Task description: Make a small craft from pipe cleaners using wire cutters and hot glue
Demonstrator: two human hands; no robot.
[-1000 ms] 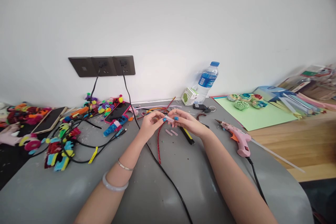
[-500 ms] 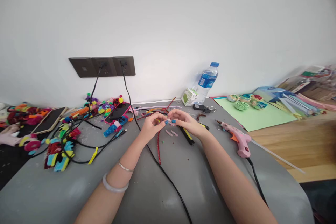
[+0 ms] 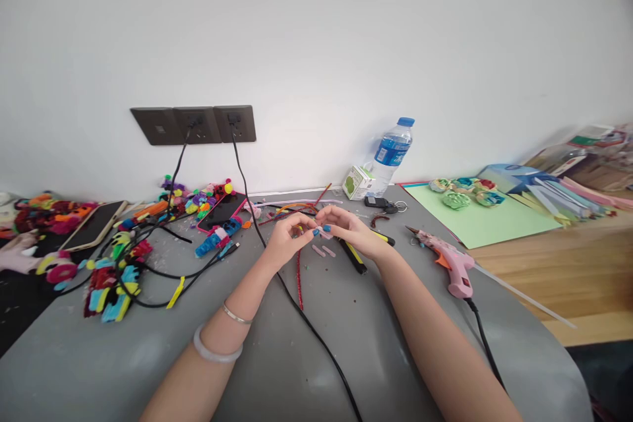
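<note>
A small pale pink piece of pipe cleaner is pinched between the fingertips of my left hand and my right hand, which meet over the middle of the table. Both hands are closed, and part of the piece is hidden by the fingers. Just below them lie two short pink pipe cleaner pieces. A red pipe cleaner runs down from under my left hand. Beneath my right hand rests a tool with yellow and black handles, its head covered.
To the right lies a pink glue gun with its cord. A water bottle, a small carton and keys stand or lie near the wall. Black cables cross the table; colourful pipe cleaner figures crowd the left.
The pink piece between my fingertips has tilted slightly, and more of it shows below the fingers. Both hands stay in nearly the same place.
</note>
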